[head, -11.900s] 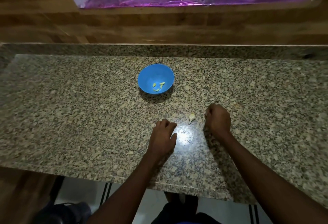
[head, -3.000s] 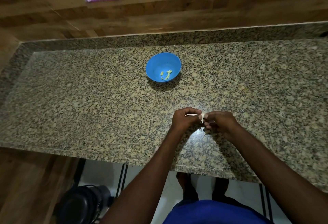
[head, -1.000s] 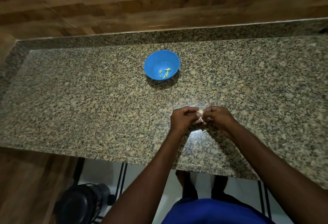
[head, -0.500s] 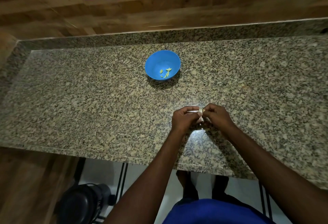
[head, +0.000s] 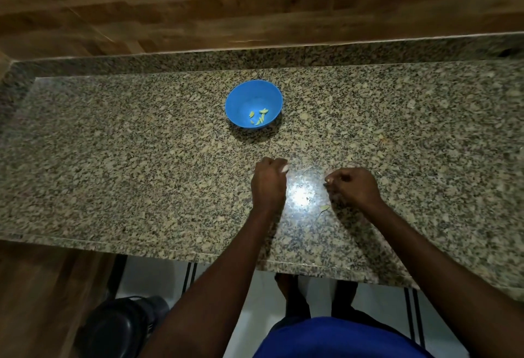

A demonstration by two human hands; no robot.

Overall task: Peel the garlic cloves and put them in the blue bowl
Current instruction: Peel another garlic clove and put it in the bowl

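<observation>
The blue bowl (head: 235,97) stands on the granite counter (head: 141,159) with several peeled yellowish garlic cloves (head: 259,117) inside. Nearer to me, my left hand (head: 268,185) is curled, and a white scrap that looks like garlic skin (head: 284,169) shows at its fingertips. My right hand (head: 353,187) is curled too and pinches a small yellowish garlic clove (head: 328,179), mostly hidden by the fingers. The hands are about a hand's width apart, with a bright glare on the counter between them.
A loose bit of peel (head: 324,208) lies on the counter just below my right hand. A wooden wall (head: 255,17) rises behind the counter. The counter's front edge (head: 198,254) runs close under my forearms.
My hands were joined over the clove half a second ago and have now pulled apart, the left going left and the right going right. The bowl has not moved.
</observation>
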